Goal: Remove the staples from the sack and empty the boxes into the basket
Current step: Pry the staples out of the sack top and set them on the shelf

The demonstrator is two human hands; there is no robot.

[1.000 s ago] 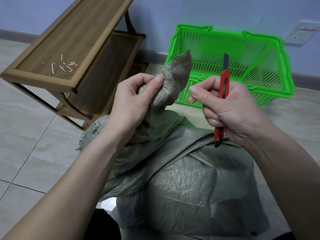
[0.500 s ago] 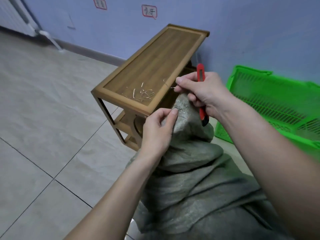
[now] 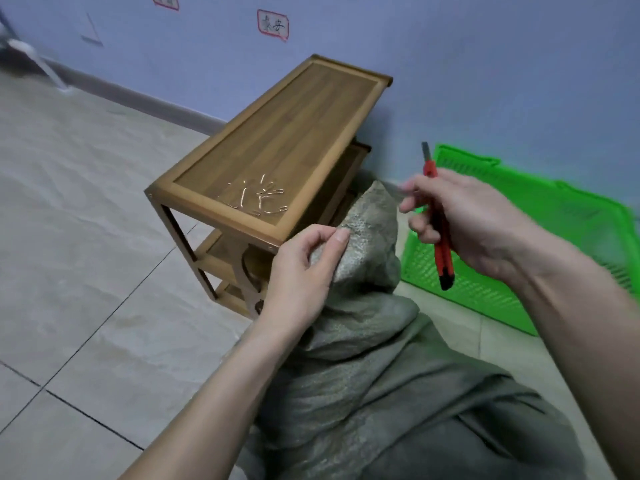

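A grey-green woven sack (image 3: 374, 393) slumps on the floor beside a green plastic basket (image 3: 554, 244). The left hand (image 3: 301, 271) pinches its bunched top; the right hand (image 3: 464, 220) grips a red utility knife (image 3: 440, 233). Loose metal staples (image 3: 259, 199) lie on a wooden shelf (image 3: 277, 147).

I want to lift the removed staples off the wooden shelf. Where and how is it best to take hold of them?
The staples lie flat, loosely scattered near the front of the shelf top, inside its raised rim. Come from straight above with a fingertip grip on one raised leg at a time; the rim probably blocks sliding them off the edge. Both hands are occupied now.
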